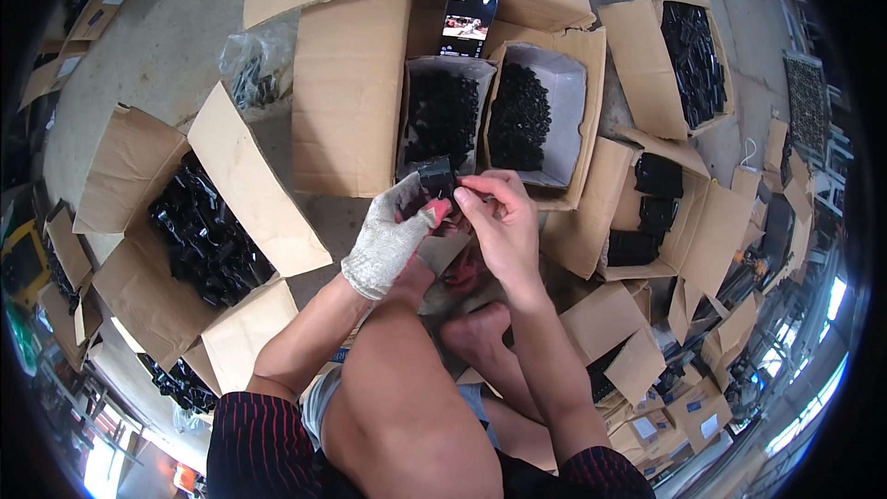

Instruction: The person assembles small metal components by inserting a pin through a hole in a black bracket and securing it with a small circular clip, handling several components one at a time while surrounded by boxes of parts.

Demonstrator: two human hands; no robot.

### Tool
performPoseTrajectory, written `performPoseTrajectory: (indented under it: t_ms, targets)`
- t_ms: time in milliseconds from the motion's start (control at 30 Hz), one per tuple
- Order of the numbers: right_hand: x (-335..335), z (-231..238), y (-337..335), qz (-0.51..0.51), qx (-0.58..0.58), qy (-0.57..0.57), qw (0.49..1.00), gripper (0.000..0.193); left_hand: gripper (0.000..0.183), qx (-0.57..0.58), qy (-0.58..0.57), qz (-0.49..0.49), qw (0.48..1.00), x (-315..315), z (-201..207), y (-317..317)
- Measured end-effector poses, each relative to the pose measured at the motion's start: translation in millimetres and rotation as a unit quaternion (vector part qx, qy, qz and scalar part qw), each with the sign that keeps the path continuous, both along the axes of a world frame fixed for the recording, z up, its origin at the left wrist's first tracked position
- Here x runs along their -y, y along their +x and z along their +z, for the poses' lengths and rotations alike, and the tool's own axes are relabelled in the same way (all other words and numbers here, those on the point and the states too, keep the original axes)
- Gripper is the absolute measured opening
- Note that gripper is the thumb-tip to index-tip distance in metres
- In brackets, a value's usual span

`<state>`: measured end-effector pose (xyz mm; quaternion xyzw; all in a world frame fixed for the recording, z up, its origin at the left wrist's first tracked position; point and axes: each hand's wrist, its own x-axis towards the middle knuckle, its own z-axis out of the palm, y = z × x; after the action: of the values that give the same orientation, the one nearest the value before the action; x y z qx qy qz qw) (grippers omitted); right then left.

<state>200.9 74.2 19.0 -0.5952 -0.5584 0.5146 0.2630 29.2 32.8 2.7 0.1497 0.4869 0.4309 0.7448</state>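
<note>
Okay, person seated on the concrete floor (157, 46), bare knee and foot in the lower middle of the view. Left hand (393, 233) wears a grey-white knit glove with reddish fingertips; it is closed around a small black plastic part (436, 176), thumb and fingers pinching it from the left side. Right hand (499, 217) is bare, fingers curled in, fingertips touching the same part from the right. Part sits raised between both hands, just in front of the two small boxes, above the knee.

Straight ahead: grey-lined box (442, 115) full of small black pieces, and just beside it on the right a second grey-lined box (540, 111) about half filled with more small black pieces. A smartphone (467, 20) with its screen lit leans on the cardboard behind these boxes.

Left side: large open cardboard box (199, 222) loaded with shiny black parts, flaps spread. A clear plastic bag (249, 65) with dark items lies on the floor further back on the left. Upper right: another open carton (688, 60) with black parts stacked inside. Right of the hands: carton (651, 208) holding a few bigger black blocks. More cartons crowd the lower right, contents too small to tell.
</note>
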Motion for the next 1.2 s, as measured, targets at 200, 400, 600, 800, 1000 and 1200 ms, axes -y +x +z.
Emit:
performPoseTrajectory:
  t_ms: [200,400,600,800,1000,1200]
  targets:
    - [-81,-58,48,-0.051,0.234,0.148,0.960,0.013,0.030,-0.045,-0.033,-0.017,0.998,-6,1,-5]
    - [-114,-95,57,0.100,0.424,0.100,0.894,0.016,0.033,-0.033,-0.014,0.007,0.999,-7,-2,-1]
    - [-105,-88,52,0.047,0.384,0.087,0.918,0.014,0.034,-0.039,-0.029,-0.010,0.999,-8,-4,-2]
    - [-59,-32,25,-0.049,0.112,0.082,0.989,0.015,0.034,-0.054,-0.036,0.014,0.998,-8,-9,4]
    - [-10,6,-5,0.008,0.019,0.069,0.997,0.016,0.032,-0.074,-0.019,0.020,0.997,-8,-7,11]
    - [-19,4,-12,0.073,0.123,0.229,0.963,0.012,0.029,-0.203,0.013,0.016,0.979,-4,-10,21]
